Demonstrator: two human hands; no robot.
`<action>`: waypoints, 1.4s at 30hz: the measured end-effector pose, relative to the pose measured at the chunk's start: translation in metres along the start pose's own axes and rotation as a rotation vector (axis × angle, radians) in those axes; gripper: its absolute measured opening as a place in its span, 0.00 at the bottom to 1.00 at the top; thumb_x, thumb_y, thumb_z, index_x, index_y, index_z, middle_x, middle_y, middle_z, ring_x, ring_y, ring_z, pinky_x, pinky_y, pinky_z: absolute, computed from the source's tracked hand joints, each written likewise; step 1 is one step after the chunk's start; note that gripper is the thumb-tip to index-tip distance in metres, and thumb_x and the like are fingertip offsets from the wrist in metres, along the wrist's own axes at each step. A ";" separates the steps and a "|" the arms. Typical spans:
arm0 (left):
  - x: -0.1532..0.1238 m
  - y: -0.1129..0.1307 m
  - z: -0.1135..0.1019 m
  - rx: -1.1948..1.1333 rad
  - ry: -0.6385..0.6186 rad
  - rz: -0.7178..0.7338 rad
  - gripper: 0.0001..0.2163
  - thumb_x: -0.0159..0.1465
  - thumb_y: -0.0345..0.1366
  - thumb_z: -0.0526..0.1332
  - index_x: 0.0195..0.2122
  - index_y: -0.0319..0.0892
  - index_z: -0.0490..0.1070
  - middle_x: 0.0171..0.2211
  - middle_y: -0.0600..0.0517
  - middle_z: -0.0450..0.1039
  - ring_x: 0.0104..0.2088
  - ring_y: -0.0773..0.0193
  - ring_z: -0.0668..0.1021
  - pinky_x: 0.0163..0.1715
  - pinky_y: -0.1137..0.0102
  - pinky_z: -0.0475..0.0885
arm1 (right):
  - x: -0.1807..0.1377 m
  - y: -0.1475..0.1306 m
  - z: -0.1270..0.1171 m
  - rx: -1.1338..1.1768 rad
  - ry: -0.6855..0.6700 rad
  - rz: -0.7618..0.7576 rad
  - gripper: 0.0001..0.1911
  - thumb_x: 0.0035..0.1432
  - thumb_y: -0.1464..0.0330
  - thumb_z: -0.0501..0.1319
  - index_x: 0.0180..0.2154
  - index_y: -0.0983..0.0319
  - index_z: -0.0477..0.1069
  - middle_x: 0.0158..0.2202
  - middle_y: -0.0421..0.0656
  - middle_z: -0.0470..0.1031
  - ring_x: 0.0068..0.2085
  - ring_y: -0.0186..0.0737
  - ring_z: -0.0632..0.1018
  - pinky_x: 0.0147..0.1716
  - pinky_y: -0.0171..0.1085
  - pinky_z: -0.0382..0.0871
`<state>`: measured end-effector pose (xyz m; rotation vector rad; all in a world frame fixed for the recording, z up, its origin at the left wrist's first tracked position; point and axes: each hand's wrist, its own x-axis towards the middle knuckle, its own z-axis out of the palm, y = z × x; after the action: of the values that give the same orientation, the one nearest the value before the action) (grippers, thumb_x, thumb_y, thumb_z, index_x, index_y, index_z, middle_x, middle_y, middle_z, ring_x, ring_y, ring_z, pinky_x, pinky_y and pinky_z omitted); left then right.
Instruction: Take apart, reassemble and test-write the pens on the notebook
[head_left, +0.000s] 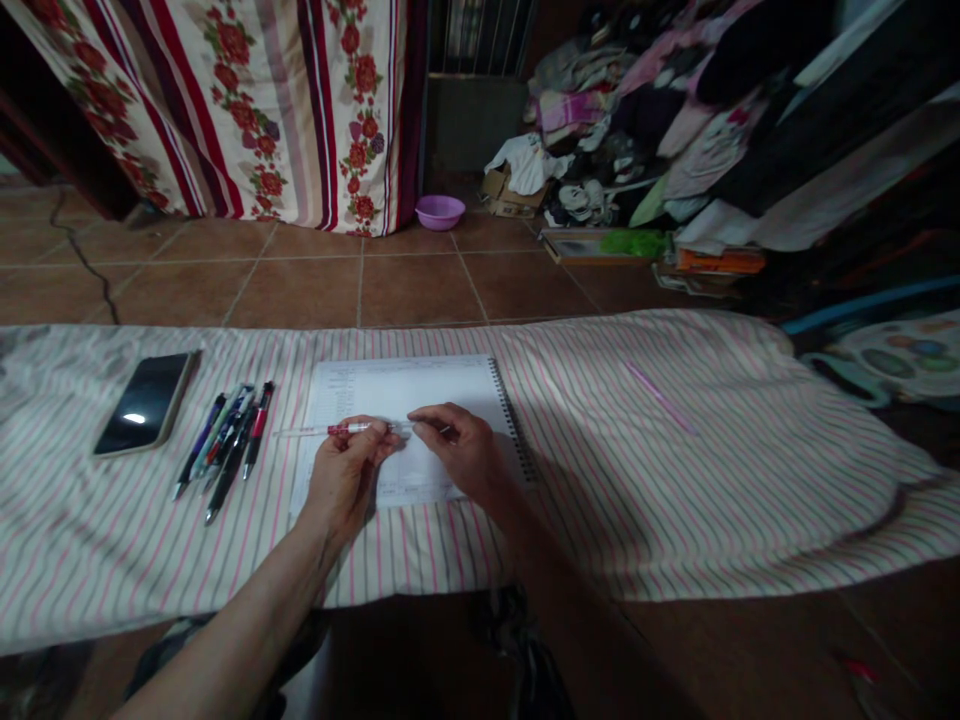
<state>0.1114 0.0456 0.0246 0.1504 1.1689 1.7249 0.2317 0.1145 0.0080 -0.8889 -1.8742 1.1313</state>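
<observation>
My left hand (346, 470) and my right hand (461, 448) meet over a spiral-bound notebook (409, 395) lying open on a striped cloth (675, 470). Together they pinch a clear pen with a red grip (330, 431), held level above the page. The left fingers close on its middle. My right fingertips close on its right end. Several more pens (229, 440) lie side by side just left of the notebook. A black phone (146, 402) rests face up further left.
A pink stick-like thing (660, 397) lies on the cloth to the right. Beyond the cloth is brown tiled floor, a purple bowl (440, 211), a floral curtain (285, 100) and a heap of clothes and boxes (637, 130) at the back right.
</observation>
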 end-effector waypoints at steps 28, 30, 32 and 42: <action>0.000 -0.002 -0.001 0.023 -0.013 0.008 0.07 0.46 0.26 0.68 0.25 0.34 0.70 0.20 0.52 0.73 0.23 0.70 0.75 0.24 0.79 0.72 | -0.001 -0.002 0.002 -0.007 -0.014 -0.009 0.07 0.52 0.71 0.59 0.33 0.59 0.75 0.30 0.41 0.76 0.32 0.34 0.76 0.32 0.32 0.70; 0.000 -0.002 -0.001 0.031 -0.023 0.013 0.08 0.45 0.27 0.69 0.25 0.34 0.71 0.20 0.52 0.73 0.23 0.70 0.75 0.24 0.78 0.71 | -0.001 -0.003 0.002 -0.006 -0.014 -0.009 0.07 0.52 0.71 0.59 0.33 0.59 0.75 0.30 0.41 0.76 0.32 0.34 0.76 0.32 0.32 0.70; 0.001 -0.002 -0.001 0.038 -0.031 0.019 0.09 0.45 0.28 0.69 0.25 0.34 0.71 0.20 0.51 0.73 0.23 0.70 0.75 0.25 0.78 0.71 | -0.001 -0.003 0.002 -0.014 -0.012 -0.010 0.07 0.52 0.71 0.59 0.33 0.59 0.75 0.31 0.41 0.76 0.31 0.34 0.76 0.32 0.32 0.70; 0.000 -0.004 -0.001 0.072 -0.047 0.026 0.11 0.44 0.30 0.70 0.26 0.34 0.70 0.19 0.51 0.74 0.23 0.70 0.75 0.26 0.78 0.70 | -0.001 -0.004 0.004 0.012 -0.007 0.014 0.08 0.51 0.72 0.59 0.34 0.60 0.74 0.30 0.40 0.77 0.31 0.34 0.77 0.32 0.32 0.71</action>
<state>0.1132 0.0446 0.0210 0.2497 1.1999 1.6939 0.2283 0.1114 0.0100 -0.8931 -1.8677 1.1548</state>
